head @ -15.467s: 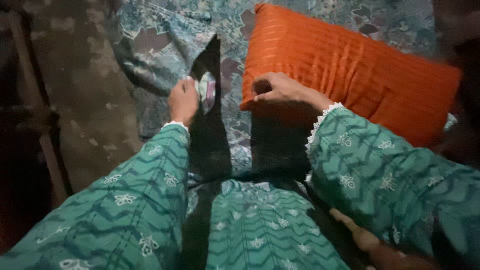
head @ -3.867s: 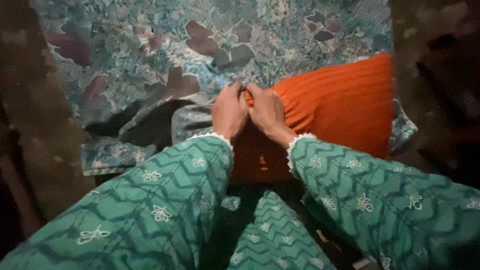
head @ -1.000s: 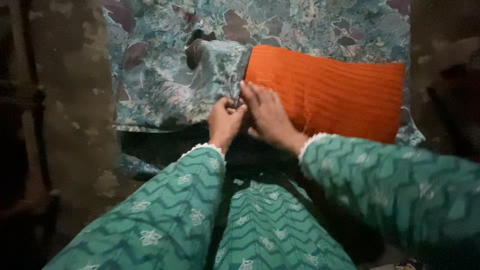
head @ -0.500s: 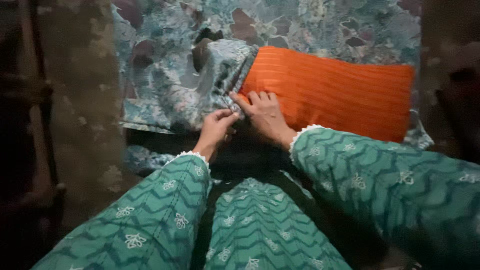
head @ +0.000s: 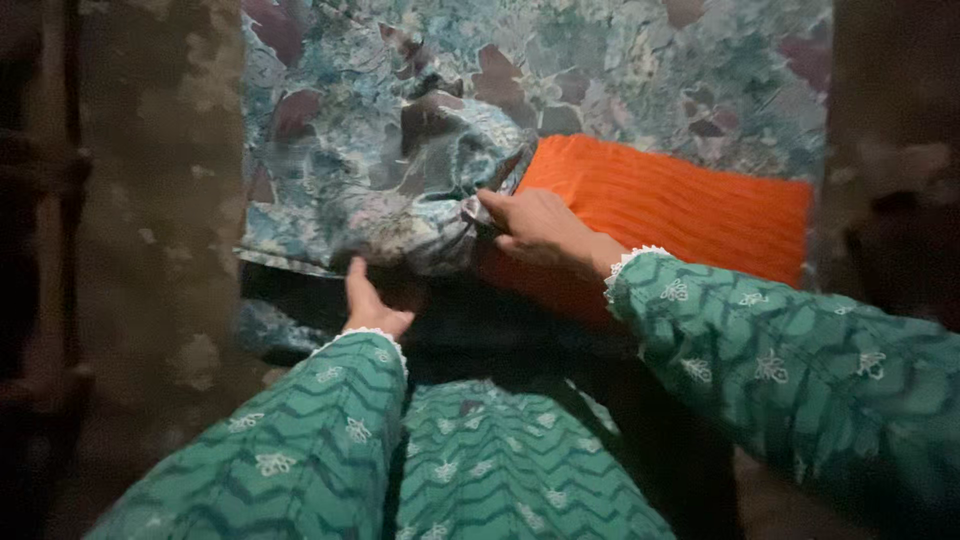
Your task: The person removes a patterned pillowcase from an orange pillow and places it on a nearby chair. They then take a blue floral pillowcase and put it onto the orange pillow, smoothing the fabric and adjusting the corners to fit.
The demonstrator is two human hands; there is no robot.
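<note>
An orange ribbed pillow (head: 690,215) lies on a bed, its left end inside a blue floral pillowcase (head: 420,190). My right hand (head: 540,228) pinches the case's open edge against the pillow's near left corner. My left hand (head: 372,300) reaches under the case's lower edge, fingers partly hidden by the cloth, so its grip is unclear. Both arms wear green patterned sleeves with white lace cuffs.
A floral bedsheet (head: 620,70) of the same pattern covers the bed behind the pillow. A mottled brown floor (head: 150,250) runs down the left. Dark wooden furniture (head: 40,200) stands at the far left, and a dark shape fills the right edge.
My left hand has dropped from the case's opening to beneath its lower edge. My right hand has shifted from flat on the pillow to pinching the case's edge. More pillow is covered.
</note>
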